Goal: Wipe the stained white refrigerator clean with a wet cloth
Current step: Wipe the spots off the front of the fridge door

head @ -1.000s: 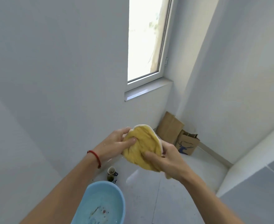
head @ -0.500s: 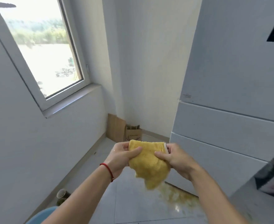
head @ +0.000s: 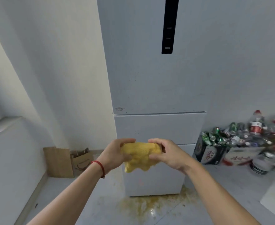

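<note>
Yellow cloth (head: 140,155) bunched between my hands, long axis running left to right, loose lower edge hanging toward floor (head: 91,207). It is held in air before lower drawers of white refrigerator (head: 157,88). Half second ago refrigerator stood at right of view; now it fills centre, window gone from sight. My left hand (head: 115,154) grips cloth's left end, my right hand (head: 167,153) grips right end, thumbs underneath, forearms reaching forward.

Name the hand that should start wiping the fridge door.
Right, probably. Both hands grip the cloth, but the right hand is in front of the fridge; the left hand sits at its left edge.
</note>
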Available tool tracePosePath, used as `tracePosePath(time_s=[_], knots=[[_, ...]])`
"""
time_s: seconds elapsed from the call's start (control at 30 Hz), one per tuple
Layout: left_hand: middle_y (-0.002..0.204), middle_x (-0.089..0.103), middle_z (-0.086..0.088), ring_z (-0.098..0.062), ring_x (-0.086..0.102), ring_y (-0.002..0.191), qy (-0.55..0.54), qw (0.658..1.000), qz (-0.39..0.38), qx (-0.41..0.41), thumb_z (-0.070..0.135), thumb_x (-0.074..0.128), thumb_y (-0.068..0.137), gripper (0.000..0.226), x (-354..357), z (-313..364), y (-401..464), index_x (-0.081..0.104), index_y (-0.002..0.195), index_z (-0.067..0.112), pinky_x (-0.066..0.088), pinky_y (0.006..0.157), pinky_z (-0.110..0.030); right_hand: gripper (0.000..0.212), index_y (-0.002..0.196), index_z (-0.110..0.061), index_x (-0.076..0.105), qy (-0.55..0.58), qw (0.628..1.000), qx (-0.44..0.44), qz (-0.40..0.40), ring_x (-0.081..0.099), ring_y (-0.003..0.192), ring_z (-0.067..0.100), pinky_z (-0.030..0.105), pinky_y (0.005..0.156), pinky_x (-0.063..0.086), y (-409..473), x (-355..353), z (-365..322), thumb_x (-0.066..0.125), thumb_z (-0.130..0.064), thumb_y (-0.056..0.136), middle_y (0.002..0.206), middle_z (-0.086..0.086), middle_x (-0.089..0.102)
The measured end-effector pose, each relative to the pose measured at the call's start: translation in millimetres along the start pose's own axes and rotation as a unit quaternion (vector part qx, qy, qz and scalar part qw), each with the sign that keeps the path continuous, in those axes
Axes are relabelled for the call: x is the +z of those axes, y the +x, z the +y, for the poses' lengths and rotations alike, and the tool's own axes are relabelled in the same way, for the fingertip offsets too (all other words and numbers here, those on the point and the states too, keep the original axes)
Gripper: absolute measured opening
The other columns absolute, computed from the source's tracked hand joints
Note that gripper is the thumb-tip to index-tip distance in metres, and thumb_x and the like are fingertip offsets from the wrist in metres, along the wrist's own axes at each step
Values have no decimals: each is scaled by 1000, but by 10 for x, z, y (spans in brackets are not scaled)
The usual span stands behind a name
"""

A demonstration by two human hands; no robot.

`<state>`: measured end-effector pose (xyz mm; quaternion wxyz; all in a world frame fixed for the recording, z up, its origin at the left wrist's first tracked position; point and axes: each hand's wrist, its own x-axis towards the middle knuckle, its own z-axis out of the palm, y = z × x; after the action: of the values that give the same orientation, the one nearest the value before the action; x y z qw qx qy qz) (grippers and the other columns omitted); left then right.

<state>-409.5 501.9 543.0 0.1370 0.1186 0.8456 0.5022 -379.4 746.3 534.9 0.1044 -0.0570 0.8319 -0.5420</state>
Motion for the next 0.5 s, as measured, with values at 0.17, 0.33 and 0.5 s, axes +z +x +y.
tracePosePath(time_s=[0.17, 0.33, 0.5], knots=[[94, 75, 9, -13, 67, 92, 212, 967, 75, 120, 14, 75, 80, 27, -97, 326, 467, 78, 105, 25, 54, 84, -27, 18, 90, -30, 78, -213, 974, -34, 75, 63, 78, 13, 32, 74, 51, 211, -245, -267, 71, -13, 86, 79, -5, 70], [87, 76, -6, -22, 72, 89, -56, 997, -14, 58, 38, 88, 68, 34, -475, 452, 945, 78, 87, 11, 56, 93, -43, 28, 90, -16, 77, -76, 983, -14, 169, 69, 95, 15, 38, 88, 48, 290, -486, -587, 72, -44, 87, 94, 6, 76], [116, 73, -6, -24, 71, 109, -209, 968, -131, 52, 44, 61, 99, 36, -377, 617, 1159, 64, 122, 18, 60, 91, -47, 29, 118, -16, 71, 160, 964, 43, 208, 73, 108, 19, 39, 93, 56, 388, -403, -811, 58, -38, 105, 114, 2, 78]])
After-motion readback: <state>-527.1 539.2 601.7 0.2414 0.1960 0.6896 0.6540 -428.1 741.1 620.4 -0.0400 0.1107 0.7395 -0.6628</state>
